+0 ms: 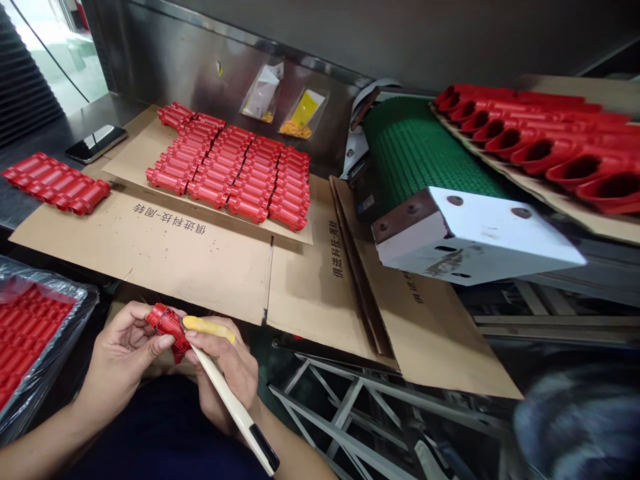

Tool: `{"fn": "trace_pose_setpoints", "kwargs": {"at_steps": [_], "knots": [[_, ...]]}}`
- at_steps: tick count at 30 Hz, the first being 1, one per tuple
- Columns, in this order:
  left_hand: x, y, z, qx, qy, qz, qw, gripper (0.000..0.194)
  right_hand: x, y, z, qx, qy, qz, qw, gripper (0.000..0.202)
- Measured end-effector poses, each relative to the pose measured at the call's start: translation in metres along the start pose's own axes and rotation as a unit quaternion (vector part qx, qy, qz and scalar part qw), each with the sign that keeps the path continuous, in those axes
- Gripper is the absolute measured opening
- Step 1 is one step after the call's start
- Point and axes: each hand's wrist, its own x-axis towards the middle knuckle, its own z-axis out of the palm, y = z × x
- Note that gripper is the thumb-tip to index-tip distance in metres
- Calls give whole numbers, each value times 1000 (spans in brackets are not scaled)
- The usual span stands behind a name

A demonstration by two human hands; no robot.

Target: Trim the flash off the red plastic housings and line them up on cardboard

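Over my lap, my left hand point(131, 343) grips a red tubular plastic part point(170, 327) between thumb and fingers, tilted. My right hand point(227, 363) is closed around a long cream-handled tool point(225, 393) with a black butt end. A yellow finger cot point(207, 327) covers the right index finger, which presses along the tool close to the part. The tool's tip lies against or very near the red part; its exact shape is too small to tell. Beyond my hands, several rows of similar red parts point(230, 167) lie on cardboard point(200, 257).
A lined bin of red parts point(30, 333) stands at left. More red parts point(55, 181) and a phone point(97, 143) lie behind it. Two plastic bags point(304, 115) rest at the back. On the right, a green conveyor point(420, 147) carries red parts on cardboard above a metal frame point(350, 407).
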Motion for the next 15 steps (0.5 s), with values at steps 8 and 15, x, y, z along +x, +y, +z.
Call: {"fn": "trace_pose_setpoints", "kwargs": {"at_steps": [8, 15], "knots": [[2, 1, 0, -8, -7, -6, 1000, 18, 1, 0, -4, 26, -7, 19, 999, 26], [1, 16, 6, -109, -28, -103, 988, 35, 5, 2, -20, -34, 44, 116, 992, 17]]}}
